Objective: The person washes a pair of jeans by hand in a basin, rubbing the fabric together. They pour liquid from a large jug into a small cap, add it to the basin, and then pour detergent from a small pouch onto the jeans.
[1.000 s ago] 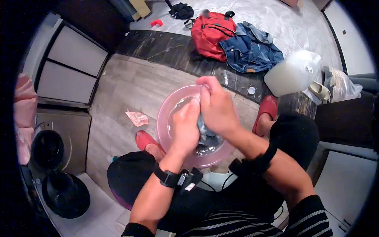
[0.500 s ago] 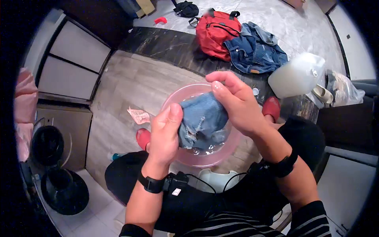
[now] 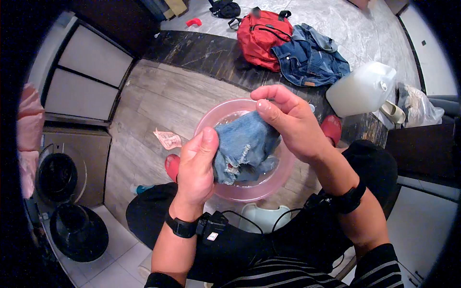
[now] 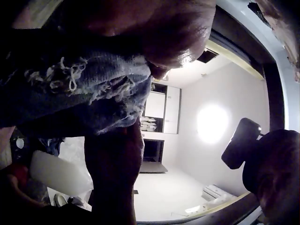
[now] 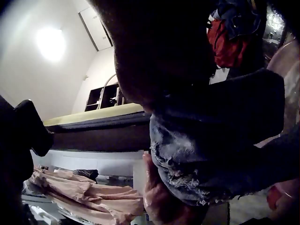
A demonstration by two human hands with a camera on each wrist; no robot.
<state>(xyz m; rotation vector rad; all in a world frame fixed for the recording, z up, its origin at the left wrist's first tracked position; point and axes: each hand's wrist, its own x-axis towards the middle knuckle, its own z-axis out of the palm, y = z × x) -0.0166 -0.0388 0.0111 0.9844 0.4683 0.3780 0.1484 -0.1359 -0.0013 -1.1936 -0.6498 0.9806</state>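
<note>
A wet piece of blue ripped denim is spread between both hands over a pink basin of water. Frayed white threads hang at a tear near its lower left. My left hand pinches its left side, thumb on top. At the upper right edge, my right hand grips the cloth between thumb and curled fingers. The left wrist view shows the frayed denim close up. In the right wrist view the ragged edge of the denim hangs beside the fingers of the other hand.
Past the basin, a red backpack and a denim garment lie near a dark floor strip. A white jug stands at right. A pink paper scrap lies left of the basin, near a red slipper.
One second ago my hands were pressed together over the basin with the denim bunched between them. They have since moved apart, lifting and spreading the cloth, and barely shifted in the last half second.
</note>
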